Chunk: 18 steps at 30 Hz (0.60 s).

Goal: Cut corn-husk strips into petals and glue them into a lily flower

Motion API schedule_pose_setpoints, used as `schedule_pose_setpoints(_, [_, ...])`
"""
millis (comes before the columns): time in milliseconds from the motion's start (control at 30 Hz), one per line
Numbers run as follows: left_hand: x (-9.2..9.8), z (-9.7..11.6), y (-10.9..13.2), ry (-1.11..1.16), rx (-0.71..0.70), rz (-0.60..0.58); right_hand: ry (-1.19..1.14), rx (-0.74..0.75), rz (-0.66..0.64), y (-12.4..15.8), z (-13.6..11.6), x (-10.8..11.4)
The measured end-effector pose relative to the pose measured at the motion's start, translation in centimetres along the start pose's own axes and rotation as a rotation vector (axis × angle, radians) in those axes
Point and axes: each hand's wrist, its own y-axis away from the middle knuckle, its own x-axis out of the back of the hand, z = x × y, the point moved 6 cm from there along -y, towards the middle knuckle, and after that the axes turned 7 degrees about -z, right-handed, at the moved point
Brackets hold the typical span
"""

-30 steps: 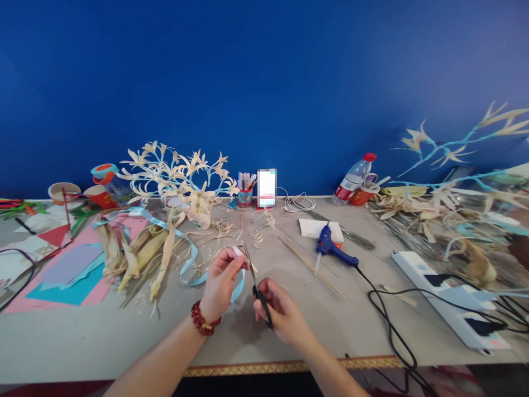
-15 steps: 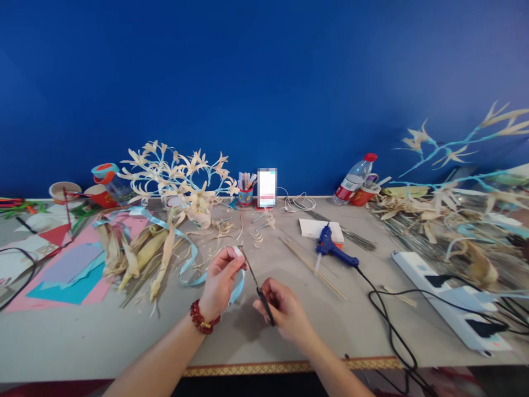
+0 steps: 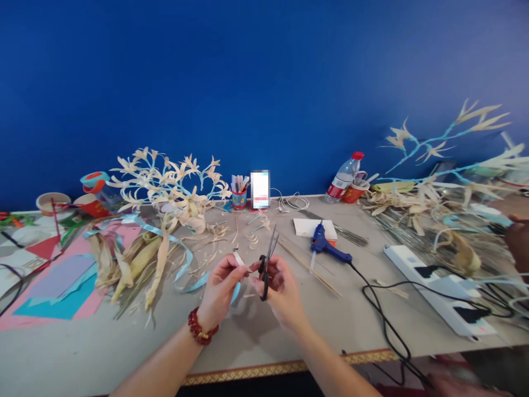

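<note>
My left hand (image 3: 225,282), with a red bead bracelet at the wrist, pinches a small pale strip (image 3: 238,258) that looks like corn husk. Scissors (image 3: 265,270) with black handles are in my right hand (image 3: 283,286), their blades pointing up and slightly parted. The fingertips of both hands almost meet beside the strip. Below my left hand a light blue ribbon (image 3: 235,293) shows in part. Husk scraps (image 3: 253,239) lie on the table beyond the hands.
At the left, husk flowers (image 3: 182,179) stand in a cup near dried husks (image 3: 140,259). To the right are a blue glue gun (image 3: 326,245), thin sticks (image 3: 309,266), a white power strip (image 3: 433,292) with black cables and a bottle (image 3: 345,176). Another person's hand (image 3: 521,242) shows at the right edge.
The scissors have swung away from the strip, and their blades now point upward. My right hand has risen closer to my left. The view has shifted slightly to the right.
</note>
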Motion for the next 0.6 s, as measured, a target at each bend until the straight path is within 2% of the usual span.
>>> schedule_pose_setpoints(167, [-0.3,0.2,0.2,-0.076,-0.013,-0.059,-0.043,0.045,0.028,-0.3,-0.6,-0.1])
schedule_pose_setpoints(333, [0.3,4.1,0.6,-0.444,-0.370,0.092,0.002,-0.054,-0.134,-0.9,-1.8,0.1])
schedule_pose_setpoints(367, [-0.1,4.6,0.6,-0.536,-0.397,0.065,0.020,-0.075,-0.166,-1.1,-2.2,0.3])
schedule_pose_setpoints(467, [-1.7,4.6,0.2,-0.716,-0.318,-0.171,0.109,-0.100,-0.225,-1.5,-3.4,0.7])
schedule_pose_setpoints(533, [-2.2,4.1,0.2,-0.723,-0.264,-0.274,0.174,-0.096,-0.256,-1.8,-4.0,0.8])
schedule_pose_setpoints(600, [-2.2,3.5,0.2,-0.656,-0.208,-0.307,0.169,-0.078,-0.247,-2.0,-4.2,0.8])
